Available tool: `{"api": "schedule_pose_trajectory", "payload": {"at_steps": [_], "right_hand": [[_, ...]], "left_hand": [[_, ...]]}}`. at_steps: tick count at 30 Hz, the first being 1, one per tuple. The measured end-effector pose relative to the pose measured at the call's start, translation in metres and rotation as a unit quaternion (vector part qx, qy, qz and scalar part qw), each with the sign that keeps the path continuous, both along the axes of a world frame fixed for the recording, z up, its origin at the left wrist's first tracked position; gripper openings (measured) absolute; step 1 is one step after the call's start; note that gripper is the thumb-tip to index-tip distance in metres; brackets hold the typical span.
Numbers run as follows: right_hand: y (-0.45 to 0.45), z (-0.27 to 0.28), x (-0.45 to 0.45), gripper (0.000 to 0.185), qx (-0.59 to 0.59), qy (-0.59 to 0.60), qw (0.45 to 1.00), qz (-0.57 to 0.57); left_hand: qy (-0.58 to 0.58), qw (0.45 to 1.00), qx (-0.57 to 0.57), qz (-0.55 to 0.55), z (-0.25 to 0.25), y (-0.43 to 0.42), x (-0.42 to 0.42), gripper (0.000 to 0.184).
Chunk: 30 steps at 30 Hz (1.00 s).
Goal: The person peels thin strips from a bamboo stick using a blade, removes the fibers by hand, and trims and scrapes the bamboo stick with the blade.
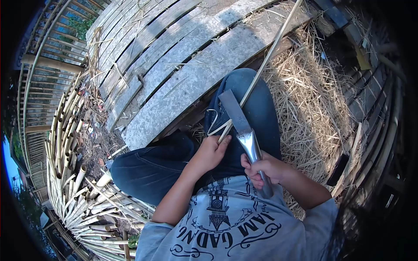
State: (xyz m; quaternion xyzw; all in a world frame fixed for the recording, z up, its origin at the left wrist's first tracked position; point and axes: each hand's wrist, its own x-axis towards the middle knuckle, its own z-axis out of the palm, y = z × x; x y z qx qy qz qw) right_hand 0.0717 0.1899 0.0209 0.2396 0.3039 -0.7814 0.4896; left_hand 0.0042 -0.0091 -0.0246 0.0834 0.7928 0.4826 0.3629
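Observation:
My left hand (210, 153) is closed around the near end of a long, thin bamboo strip (271, 52). The strip runs up over my knee toward the top right. A thin curled shaving (212, 124) stands out beside my fingers. In my right hand (264, 168) is a broad-bladed knife (235, 112) with a shiny metal handle, my fingers wrapped round the grip. Its blade points up and to the left, close over the strip; whether it touches the strip I cannot tell.
Grey wooden planks (191, 65) with gaps lie ahead of my crossed legs. A heap of shavings (305, 104) covers the ground at right, with a black object (338, 169) beside it. Cut bamboo poles (82, 204) pile up at left, below a bamboo fence (48, 82).

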Motion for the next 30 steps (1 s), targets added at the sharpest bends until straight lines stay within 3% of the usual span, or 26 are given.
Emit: {"api": "schedule_pose_trajectory", "payload": {"at_steps": [2,5,9,13,16,21,25,30], "right_hand": [[0.001,0.008,0.001,0.015,0.061,0.036,0.997,0.021],[0.012,0.005,0.001,0.016,-0.071,0.023,0.991,-0.110],[-0.001,0.002,0.005,0.016,-0.051,-0.011,0.999,0.001],[0.005,0.000,0.004,0.016,-0.073,0.010,0.994,-0.076],[-0.005,-0.004,0.009,0.016,-0.067,-0.021,0.998,0.003],[0.005,-0.006,0.008,0.016,-0.078,0.013,0.995,-0.068],[-0.005,-0.004,0.012,0.016,-0.033,0.012,0.999,-0.008],[-0.001,-0.001,0.009,0.016,-0.019,0.029,0.998,-0.053]], "left_hand": [[-0.010,0.999,0.049,-0.004,-0.009,-0.003,0.002,0.037],[-0.015,0.999,0.040,-0.007,-0.001,-0.001,0.001,0.038],[-0.012,0.999,0.036,-0.009,-0.003,-0.002,-0.001,0.041],[-0.008,0.999,0.044,-0.002,-0.006,-0.002,0.001,0.047],[-0.010,0.999,0.040,0.004,-0.005,-0.004,0.004,0.047],[-0.031,0.998,0.052,0.011,-0.006,-0.005,0.003,0.047],[-0.073,0.997,0.039,0.006,-0.007,-0.008,0.002,0.043],[-0.030,0.999,0.027,0.005,0.000,-0.010,0.001,0.042]]}}
